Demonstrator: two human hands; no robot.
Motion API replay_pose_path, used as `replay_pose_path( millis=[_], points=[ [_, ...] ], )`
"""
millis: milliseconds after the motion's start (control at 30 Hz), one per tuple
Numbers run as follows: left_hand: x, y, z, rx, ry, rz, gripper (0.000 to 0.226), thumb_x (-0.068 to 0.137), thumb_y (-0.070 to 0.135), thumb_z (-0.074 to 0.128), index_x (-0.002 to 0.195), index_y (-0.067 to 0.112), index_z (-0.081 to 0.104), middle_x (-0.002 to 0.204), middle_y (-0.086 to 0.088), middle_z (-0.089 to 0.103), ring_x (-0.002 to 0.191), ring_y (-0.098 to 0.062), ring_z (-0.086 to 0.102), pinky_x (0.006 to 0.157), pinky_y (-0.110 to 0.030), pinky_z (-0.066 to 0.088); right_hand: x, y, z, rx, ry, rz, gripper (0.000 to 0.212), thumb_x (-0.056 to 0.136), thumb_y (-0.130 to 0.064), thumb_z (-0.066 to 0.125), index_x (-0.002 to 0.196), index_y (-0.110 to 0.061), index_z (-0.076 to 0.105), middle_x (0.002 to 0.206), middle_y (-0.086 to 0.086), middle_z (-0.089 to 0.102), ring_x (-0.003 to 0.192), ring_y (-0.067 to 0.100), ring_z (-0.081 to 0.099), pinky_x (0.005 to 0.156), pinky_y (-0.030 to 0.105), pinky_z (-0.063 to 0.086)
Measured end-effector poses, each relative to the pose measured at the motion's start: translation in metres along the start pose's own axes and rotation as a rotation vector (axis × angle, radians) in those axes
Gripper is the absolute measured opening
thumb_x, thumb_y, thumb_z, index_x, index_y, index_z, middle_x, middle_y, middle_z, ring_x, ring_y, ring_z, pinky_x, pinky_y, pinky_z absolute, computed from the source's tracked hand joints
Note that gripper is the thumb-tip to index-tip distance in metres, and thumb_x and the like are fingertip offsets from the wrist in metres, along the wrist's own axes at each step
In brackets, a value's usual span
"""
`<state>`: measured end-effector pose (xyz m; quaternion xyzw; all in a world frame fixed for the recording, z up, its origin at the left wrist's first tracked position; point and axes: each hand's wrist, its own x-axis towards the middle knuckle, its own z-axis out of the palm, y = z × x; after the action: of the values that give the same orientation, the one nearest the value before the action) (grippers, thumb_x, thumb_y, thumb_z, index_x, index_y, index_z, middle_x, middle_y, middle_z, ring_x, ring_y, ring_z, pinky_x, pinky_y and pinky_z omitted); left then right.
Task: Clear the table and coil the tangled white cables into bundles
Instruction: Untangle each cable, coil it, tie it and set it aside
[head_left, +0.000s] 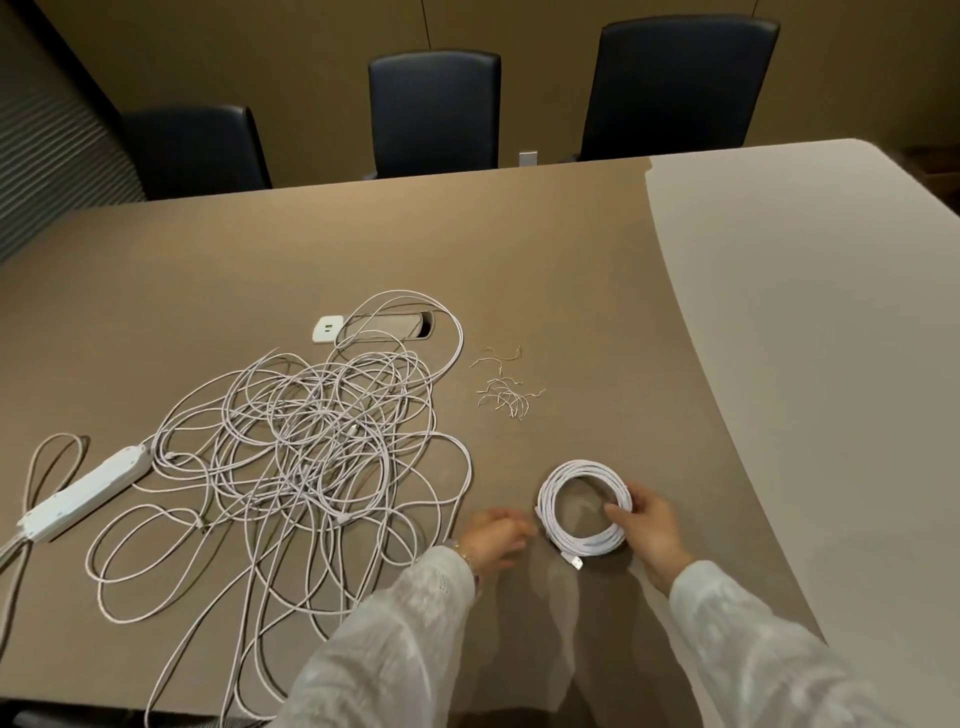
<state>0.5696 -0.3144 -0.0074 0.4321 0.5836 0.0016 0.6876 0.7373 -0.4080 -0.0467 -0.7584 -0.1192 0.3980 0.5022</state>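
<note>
The right hand (647, 525) grips a finished coil (584, 506) to keep its loops together — the blurred left hand (496, 535), grip unclear, hovers beside the tangled cables (311, 441).

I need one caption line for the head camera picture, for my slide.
Right hand grips a coiled white cable while tangled cables lie on the table.

Meeting room: long table (571, 270), dark chairs (435, 111).

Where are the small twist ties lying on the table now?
In the head view, the twist ties lie loose on the table, just right of the tangled white cables, beyond the coiled bundle.
</note>
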Motion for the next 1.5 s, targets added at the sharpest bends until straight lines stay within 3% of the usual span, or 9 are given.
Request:
replay_pose_path(
  millis=[67,233,533,667,933,1067,1233,1333,1500],
  points=[
    [0.002,-0.004,-0.001,-0.023,-0.014,0.0,0.015,0.089,0.008,0.062,0.099,0.019,0.06,0.096,0.0,0.063,0.087,-0.01,0.059,0.072,-0.024,0.045,0.001,0.004,0.004,-0.161,0.024,0.007,0.018,0.077,0.001,0.069,0.076,-0.014,0.061,0.079,0.012,0.065,0.085,0.03,0.062,0.071,0.034,0.048],
    [0.0,-0.013,-0.017,-0.08,0.011,0.003,0.013,0.093,0.005,0.055,0.093,0.017,0.058,0.089,0.0,0.063,0.079,-0.011,0.06,0.068,-0.024,0.049,-0.01,-0.004,0.023,-0.636,0.212,-0.086,0.041,0.077,-0.015,0.07,0.117,-0.012,0.064,0.119,0.019,0.056,0.119,0.038,0.045,0.103,0.038,0.031],
    [-0.016,-0.029,-0.098,-0.252,0.151,0.026,0.027,0.095,-0.006,0.045,0.077,0.012,0.053,0.069,-0.006,0.055,0.037,-0.007,0.057,0.039,-0.017,0.044,-0.041,-0.025,0.121,-0.497,-0.236,-0.186,0.024,0.079,0.002,0.065,0.066,-0.018,0.06,0.061,-0.008,0.055,0.064,0.014,0.055,0.065,0.023,0.043],
    [-0.031,-0.044,-0.146,-0.331,0.258,0.063,0.027,0.091,-0.014,0.047,0.072,0.003,0.055,0.048,-0.006,0.058,0.034,-0.013,0.055,0.038,-0.019,0.045,-0.048,-0.009,0.173,-0.625,-0.356,-0.147,0.015,0.082,-0.006,0.064,0.077,-0.02,0.064,0.067,-0.003,0.06,0.08,0.022,0.062,0.072,0.025,0.046],
    [-0.057,-0.07,-0.24,-0.204,0.357,0.09,0.023,0.089,-0.012,0.049,0.076,0.005,0.057,0.06,-0.007,0.058,0.039,-0.009,0.055,0.044,-0.019,0.043,-0.064,0.008,0.243,-0.933,-0.267,-0.104,0.021,0.082,-0.014,0.067,0.1,-0.004,0.072,0.103,0.017,0.071,0.103,0.031,0.065,0.082,0.031,0.048],
    [-0.051,-0.066,-0.278,0.119,0.463,0.301,0.017,0.087,-0.005,0.061,0.093,0.011,0.062,0.091,-0.01,0.063,0.076,-0.02,0.061,0.072,-0.03,0.055,-0.082,-0.008,0.259,-0.733,-0.161,-0.272,0.023,0.082,0.005,0.056,0.096,-0.005,0.071,0.092,0.017,0.071,0.093,0.034,0.065,0.081,0.033,0.046],
    [-0.055,-0.023,-0.295,0.935,0.359,0.763,0.05,0.091,0.025,0.064,0.138,0.019,0.05,0.139,0.0,0.049,0.125,-0.017,0.047,0.111,-0.033,0.033,-0.118,-0.063,0.281,-0.467,-0.39,-0.554,0.031,0.084,0.003,0.063,0.09,-0.027,0.063,0.09,-0.007,0.058,0.073,0.002,0.057,0.071,0.012,0.044],
    [-0.073,0.007,-0.296,1.03,0.246,0.807,0.022,0.099,0.03,0.051,0.106,0.013,0.062,0.102,-0.009,0.069,0.096,-0.027,0.063,0.083,-0.033,0.046,-0.138,-0.1,0.286,-0.32,-0.347,-0.614,0.033,0.083,0.004,0.064,0.089,-0.028,0.063,0.088,-0.006,0.06,0.065,-0.001,0.058,0.064,0.011,0.046],
    [-0.124,0.056,-0.321,0.762,0.13,0.901,0.027,0.103,0.028,0.045,0.091,0.013,0.065,0.062,0.008,0.053,0.053,-0.009,0.046,0.052,-0.024,0.036,-0.15,-0.11,0.292,-0.162,-0.331,-0.504,0.033,0.075,0.004,0.073,0.087,-0.026,0.064,0.078,-0.004,0.067,0.072,0.014,0.063,0.072,0.031,0.053]
  ],
)
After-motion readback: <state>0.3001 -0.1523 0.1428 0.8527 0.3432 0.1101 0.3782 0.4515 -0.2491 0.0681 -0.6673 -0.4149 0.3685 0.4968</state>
